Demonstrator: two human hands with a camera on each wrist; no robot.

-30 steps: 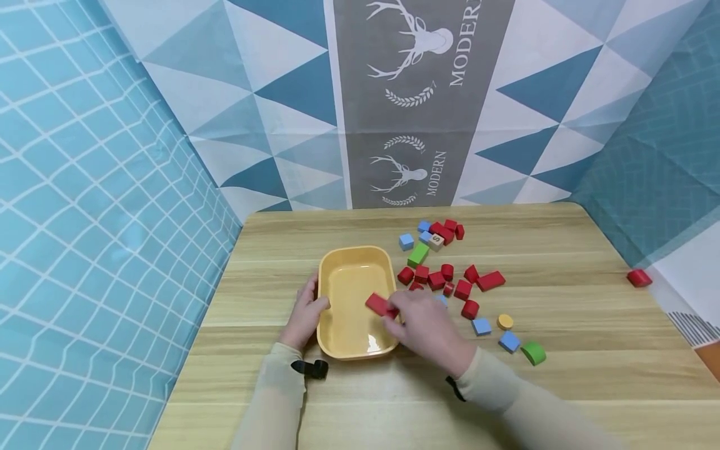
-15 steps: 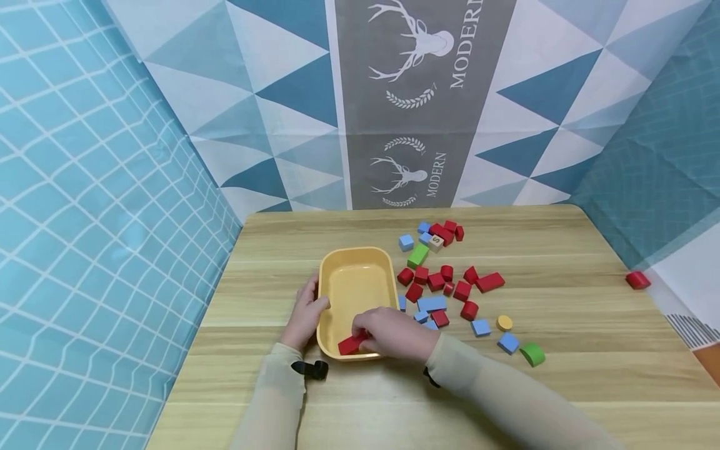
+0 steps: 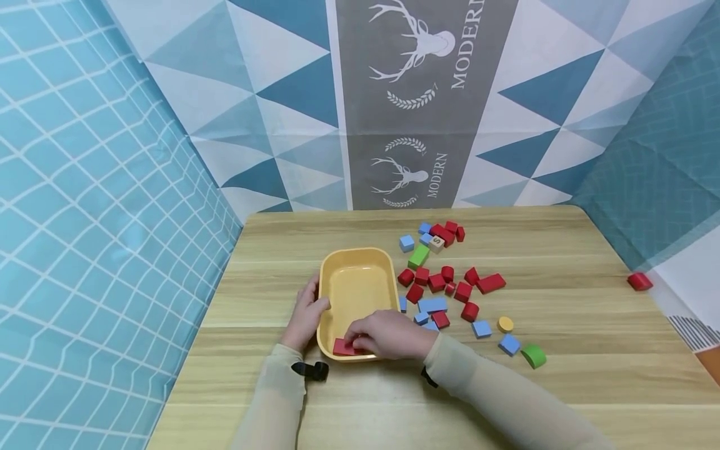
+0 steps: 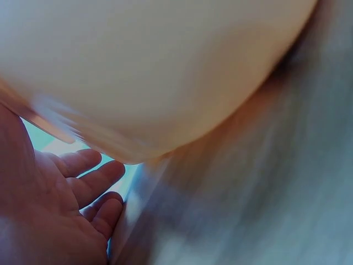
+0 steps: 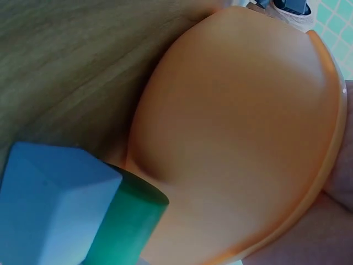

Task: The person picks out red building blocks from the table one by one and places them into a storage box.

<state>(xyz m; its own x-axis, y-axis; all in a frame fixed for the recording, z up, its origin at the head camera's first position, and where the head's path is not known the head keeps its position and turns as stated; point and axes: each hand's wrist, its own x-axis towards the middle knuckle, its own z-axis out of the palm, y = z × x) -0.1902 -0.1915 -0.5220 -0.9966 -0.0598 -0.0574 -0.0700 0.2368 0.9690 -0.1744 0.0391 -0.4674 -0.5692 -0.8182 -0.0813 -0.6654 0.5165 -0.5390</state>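
A yellow plastic tray [image 3: 360, 300] stands on the table, its outer wall filling much of both wrist views. My left hand [image 3: 304, 315] holds its left side, thumb over the rim and fingers along the outside. In the left wrist view the fingers [image 4: 94, 182] lie by the tray's wall. My right hand [image 3: 388, 335] reaches over the right rim and pinches a flat red block [image 3: 344, 347] low in the tray's front end. The fingertips hide part of that block. In the right wrist view the held block is out of sight behind the tray's wall.
Right of the tray lie many loose blocks: red ones [image 3: 436, 282], blue ones [image 3: 432, 305], a green one [image 3: 419, 257], a yellow disc [image 3: 505, 324] and a green arch [image 3: 534, 356]. One red block [image 3: 639, 281] sits apart at the table's right edge.
My right hand has carried the red block from the tray's right side down to its front end, where the block now lies flatter. The left hand and tray have stayed put.
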